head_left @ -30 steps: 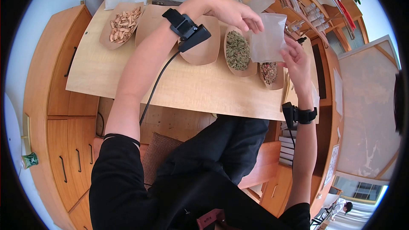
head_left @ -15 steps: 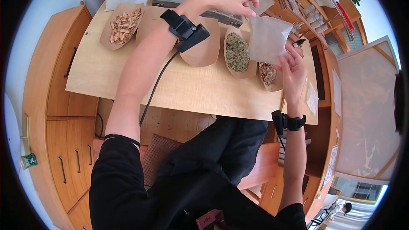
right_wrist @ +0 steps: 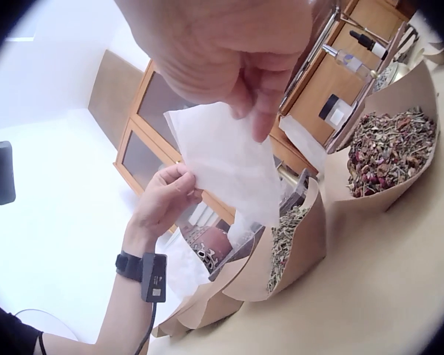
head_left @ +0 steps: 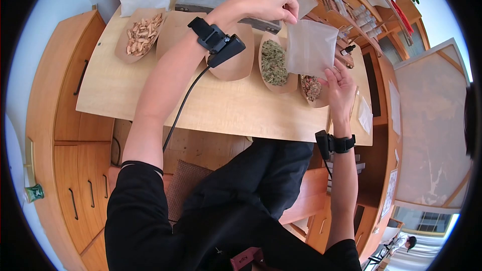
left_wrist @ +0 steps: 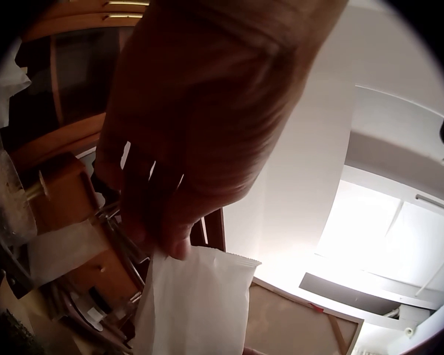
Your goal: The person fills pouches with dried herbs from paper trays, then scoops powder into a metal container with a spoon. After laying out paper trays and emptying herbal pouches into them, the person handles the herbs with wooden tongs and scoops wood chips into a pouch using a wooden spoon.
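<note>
A flat, translucent white pouch (head_left: 312, 50) hangs between both hands over the table's right side. My left hand (head_left: 271, 5) pinches its upper left corner between thumb and fingers, as the left wrist view also shows at the pouch top (left_wrist: 200, 303). My right hand (head_left: 341, 90) grips the lower right edge; in the right wrist view its fingertips press on the pouch (right_wrist: 226, 159). Below lie a paper tray of dried green herb (head_left: 274, 62) and a tray of reddish flower bits (head_left: 311, 88), partly covered by the pouch and right hand.
Left on the table (head_left: 211, 110) is a tray of pale dried slices (head_left: 144, 35), with paper trays (head_left: 231, 68) under the left forearm. A grey box (head_left: 201, 0) stands behind. Farther right are a bottle rack (head_left: 346, 7), a dropper bottle (head_left: 348, 49) and another white pouch (head_left: 365, 115).
The left hand has risen and now pinches the pouch corner, its fingers more curled. The right hand and forearm have shifted left and slightly down. The pouch hangs straighter, spread between the hands.
</note>
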A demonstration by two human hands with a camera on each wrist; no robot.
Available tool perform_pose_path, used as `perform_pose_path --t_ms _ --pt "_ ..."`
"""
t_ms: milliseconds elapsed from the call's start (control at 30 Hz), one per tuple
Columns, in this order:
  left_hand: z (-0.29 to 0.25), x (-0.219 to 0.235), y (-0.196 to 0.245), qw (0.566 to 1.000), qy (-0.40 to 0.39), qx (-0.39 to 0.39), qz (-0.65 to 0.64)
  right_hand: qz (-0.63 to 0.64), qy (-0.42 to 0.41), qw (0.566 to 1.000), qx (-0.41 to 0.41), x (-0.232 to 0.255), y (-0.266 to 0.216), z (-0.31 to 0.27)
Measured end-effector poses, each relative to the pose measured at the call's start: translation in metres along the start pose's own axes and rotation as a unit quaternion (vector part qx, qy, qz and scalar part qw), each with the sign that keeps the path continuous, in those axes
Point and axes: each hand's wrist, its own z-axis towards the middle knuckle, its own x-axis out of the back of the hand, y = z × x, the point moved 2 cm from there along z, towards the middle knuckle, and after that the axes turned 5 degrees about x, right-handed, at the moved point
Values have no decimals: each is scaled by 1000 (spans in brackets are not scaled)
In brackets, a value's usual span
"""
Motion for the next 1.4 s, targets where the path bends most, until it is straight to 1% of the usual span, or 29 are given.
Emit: perform_pose_path --t_ms 67,133,200,300,367,467,533,567,633,667,733,767,833,867,967,1033,1100,1133,1167,1200,1267,1300,1367,1400 --pt "1 1 0 1000 13 -6 0 5 1 1000 -15 0 1 1" --pt "3 -2 -3 1000 23 3 20 8 4 1000 -14 0 1 1" --pt "3 -2 -4 1000 23 -1 12 10 7 1000 -14 0 2 1" --pt "3 0 -3 1000 31 3 3 -11 12 1000 -7 3 3 1" --pt "2 2 -2 999 38 10 2 -55 -6 998 -40 8 6 0" --pt "2 2 0 999 29 10 -13 -46 18 998 -36 10 5 1" --pt "2 0 1 999 35 14 0 -58 15 998 -35 9 4 0" --pt "4 -1 -1 999 34 12 0 -70 12 997 -34 10 3 0" --pt "5 2 -6 998 61 -26 6 -90 9 996 -27 11 0 2" --pt "3 5 -2 998 61 -26 7 -109 6 994 -21 11 -2 4" --pt "2 9 6 997 73 1 -2 -109 15 994 -25 8 -7 6" --pt "4 6 1 997 73 -1 -2 -110 22 993 -30 7 -8 6" --pt "8 0 -7 995 86 -45 -5 -104 24 994 -23 9 0 5" --pt "7 1 -6 995 87 -46 -4 -98 23 995 -17 8 1 4" --pt "3 4 3 996 75 -42 -10 -88 20 996 -22 9 -1 2" --pt "2 8 14 998 48 43 0 -78 21 996 -29 8 -2 4" --pt "3 6 14 998 55 39 -20 -70 27 997 -35 11 -2 4" --pt "3 6 13 996 64 38 -41 -41 30 997 -55 13 1 4" --pt "3 6 9 997 64 32 -41 -12 34 996 -75 16 3 4" --pt "4 7 5 995 82 28 -48 -14 39 996 -73 20 3 3" --pt "4 11 -1 993 102 28 -47 18 36 991 -132 33 6 -2" --pt "4 13 -1 994 98 21 -49 16 45 990 -131 43 10 -4" --pt "5 16 -4 995 67 23 -65 56 63 986 -143 73 24 -10" --pt "5 16 -4 995 60 3 -79 73 80 983 -151 91 32 -14"
